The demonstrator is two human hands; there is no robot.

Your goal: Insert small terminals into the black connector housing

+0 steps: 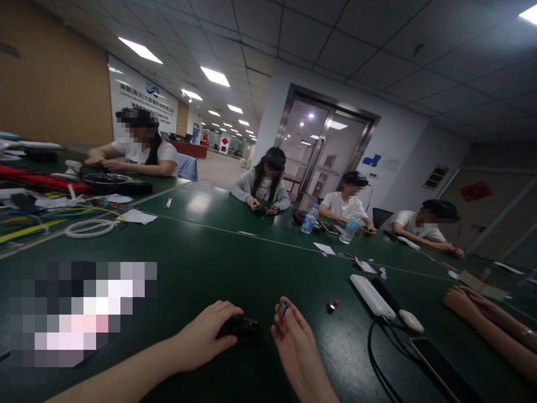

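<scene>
Half-curled left hand (pixel 212 334) holds a boxy black, likely rigid plastic block's (pixel 247 328) end; beside it, right hand (pixel 296 341) edge-pinches a small, light-looking, hard grey piece (pixel 282 307).

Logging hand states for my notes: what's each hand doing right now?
Left hand: fingers closed around a black device on the table.
Right hand: holding a small grey piece between its fingers.

Your green table (pixel 201 246) bears a black device (pixel 248 329) near you; at your right lie a small red-tipped part (pixel 331 307), a long white case (pixel 371 296), a pale oval item (pixel 411 321) and a phone (pixel 440 366). Farther out you have two bottles (pixel 309 219); at left, a coiled white cable (pixel 90 228) and paper (pixel 138 216).
</scene>
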